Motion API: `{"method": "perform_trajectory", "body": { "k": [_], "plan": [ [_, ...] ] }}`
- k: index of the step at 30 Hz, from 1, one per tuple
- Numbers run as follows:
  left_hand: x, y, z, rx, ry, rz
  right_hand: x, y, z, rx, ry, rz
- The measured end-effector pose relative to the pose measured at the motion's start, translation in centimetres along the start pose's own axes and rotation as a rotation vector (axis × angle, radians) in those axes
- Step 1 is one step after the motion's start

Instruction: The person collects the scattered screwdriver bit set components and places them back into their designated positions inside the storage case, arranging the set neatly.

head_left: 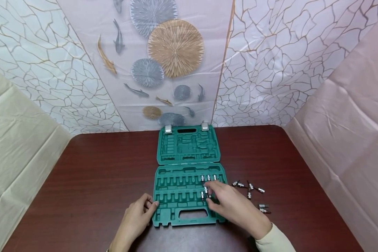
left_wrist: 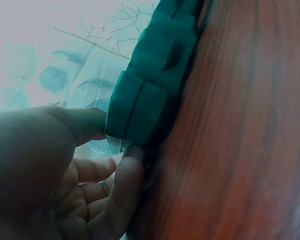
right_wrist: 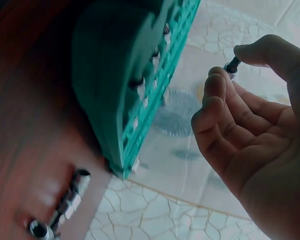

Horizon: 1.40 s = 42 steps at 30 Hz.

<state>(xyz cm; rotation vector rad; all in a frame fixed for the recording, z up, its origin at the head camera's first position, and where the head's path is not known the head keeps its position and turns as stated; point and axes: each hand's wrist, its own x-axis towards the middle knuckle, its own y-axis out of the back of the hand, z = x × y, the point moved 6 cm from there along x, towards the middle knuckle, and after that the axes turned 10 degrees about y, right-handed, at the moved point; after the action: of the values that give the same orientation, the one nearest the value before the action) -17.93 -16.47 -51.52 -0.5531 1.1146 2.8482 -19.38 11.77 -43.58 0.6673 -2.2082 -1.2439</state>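
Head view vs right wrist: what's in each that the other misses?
Only head: the left-hand grip on the left edge of the green case, and the molded recesses in its far half.

Only right wrist: the palm side of the right-hand grip, and a loose socket bit's dark end face, too small to make out from the head.

Both: the right-hand grip pinching one bit, seated bits, the table.

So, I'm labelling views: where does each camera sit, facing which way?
Head: worn on the head, facing forward and down at the open case; left hand and right hand show.
Left wrist: worn there, facing the case's edge; left hand shows.
Right wrist: worn there, facing the right hand pinching a socket bit.
Wrist views share the case and patterned backdrop.
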Motion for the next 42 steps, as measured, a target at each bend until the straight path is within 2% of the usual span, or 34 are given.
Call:
{"method": "perform_trajectory", "body": {
  "k": [12,26,30,37,42],
  "plan": [
    [-0.1,0.1,0.2,0.008,-0.007,0.006,2.0,-2.8,-0.1,0.158,0.017,-0.056],
    [-0.1,0.1,0.2,-0.001,0.002,0.002,2.8,-4.4,-0.3,0.169,-0.026,-0.085],
    [-0.2,0.1,0.1,-0.004,0.004,0.0,2.7,-4.4,-0.7,0.134,0.003,-0.079],
    [-0.2,0.1,0.1,-0.004,0.005,0.006,2.3,-4.7,-1.5,-0.075,0.072,-0.093],
    [-0.2,0.0,0.1,-0.003,0.002,0.009,1.9,-4.8,-1.8,-0.164,0.084,-0.09]
  ]
}}
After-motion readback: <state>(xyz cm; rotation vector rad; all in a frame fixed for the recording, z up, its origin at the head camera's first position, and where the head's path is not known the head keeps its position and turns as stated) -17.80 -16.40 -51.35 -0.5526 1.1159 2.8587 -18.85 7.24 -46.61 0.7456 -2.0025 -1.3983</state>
